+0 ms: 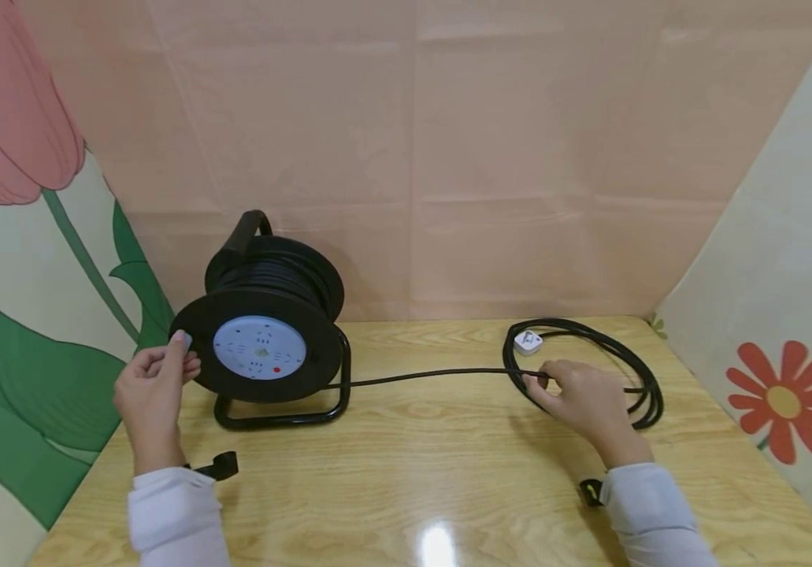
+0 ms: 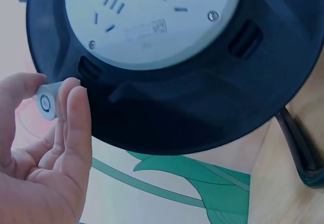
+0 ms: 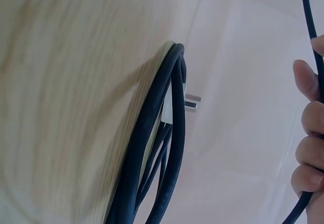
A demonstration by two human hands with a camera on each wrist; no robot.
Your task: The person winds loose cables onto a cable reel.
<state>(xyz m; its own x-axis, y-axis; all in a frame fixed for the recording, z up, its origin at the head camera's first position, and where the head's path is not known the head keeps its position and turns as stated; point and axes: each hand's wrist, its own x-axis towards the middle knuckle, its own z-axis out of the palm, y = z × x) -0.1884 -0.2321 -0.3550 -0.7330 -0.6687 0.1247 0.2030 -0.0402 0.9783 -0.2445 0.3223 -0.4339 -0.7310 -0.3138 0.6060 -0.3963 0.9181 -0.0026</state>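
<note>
A black cable reel (image 1: 320, 346) with a pale round socket panel (image 1: 260, 348) stands at the left of the table, dark cable wound on its drum. My left hand (image 1: 157, 398) pinches the small grey knob (image 2: 46, 101) at the rim of the reel's front disc between thumb and fingers. From the reel a black cable (image 1: 434, 372) runs right, nearly straight, to my right hand (image 1: 586, 402). That hand grips it, the fingers curled round it in the right wrist view. Behind and below this hand lies a loose cable coil (image 1: 650, 394), with a white plug (image 1: 528, 342) inside its left end.
The reel's tubular black stand (image 1: 285, 421) rests on the wood-grain table (image 1: 391, 472). A pink sheet (image 1: 491, 157) hangs at the back, and flower-printed panels (image 1: 788, 260) close both sides. Black straps (image 1: 221, 466) show at both wrists.
</note>
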